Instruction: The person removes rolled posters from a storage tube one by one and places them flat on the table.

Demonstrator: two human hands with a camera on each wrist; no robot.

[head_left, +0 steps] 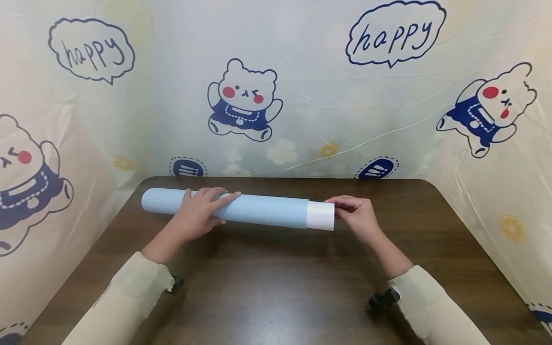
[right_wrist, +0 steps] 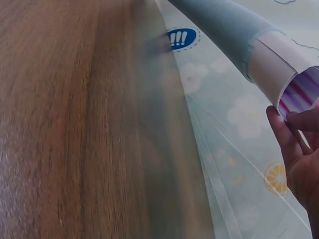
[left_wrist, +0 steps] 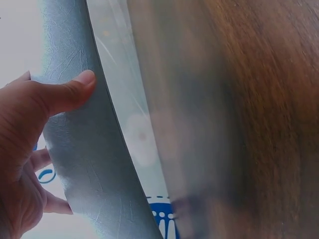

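A long light blue tube (head_left: 267, 209) lies crosswise in front of me near the table's far side, its rounded end to the left. My left hand (head_left: 199, 213) grips it left of its middle; in the left wrist view the thumb (left_wrist: 79, 89) presses along one side and the other fingers reach round behind. From the right end sticks a short length of rolled white paper (head_left: 321, 215). My right hand (head_left: 358, 215) pinches the edge of that roll between thumb and fingers. The right wrist view shows purple and pink stripes inside the paper roll (right_wrist: 273, 67).
The dark brown wooden table (head_left: 267, 287) has rounded far corners. Behind it and at both sides hangs a pale curtain (head_left: 310, 96) printed with bears and the word "happy". A black strap piece (head_left: 384, 300) sits at my right cuff, another (head_left: 176, 285) at the left.
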